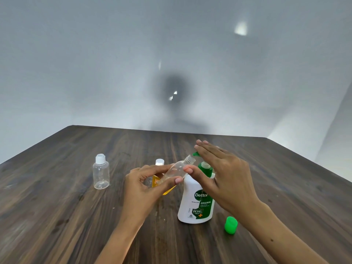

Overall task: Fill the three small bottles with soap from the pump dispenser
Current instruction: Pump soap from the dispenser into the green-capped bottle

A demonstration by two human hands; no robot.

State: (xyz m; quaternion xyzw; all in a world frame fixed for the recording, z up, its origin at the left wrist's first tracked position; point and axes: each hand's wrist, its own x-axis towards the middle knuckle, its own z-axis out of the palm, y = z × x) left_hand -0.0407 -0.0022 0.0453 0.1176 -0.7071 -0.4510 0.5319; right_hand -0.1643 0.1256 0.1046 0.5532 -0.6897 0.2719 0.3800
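A white pump dispenser (196, 204) with a green label and green pump head stands at the table's middle. My right hand (224, 172) lies flat on the pump head, fingers straight. My left hand (146, 183) grips a clear, uncapped small bottle (178, 168), tilted with its open neck up against the green nozzle. A second clear small bottle (101, 172) with a white cap stands upright to the left. A third small bottle (157, 177), white-capped and yellow inside, stands behind my left hand, partly hidden.
A loose green cap (231, 225) lies on the dark wooden table (57, 216) to the right of the dispenser, under my right forearm. The table's far edge meets a pale wall.
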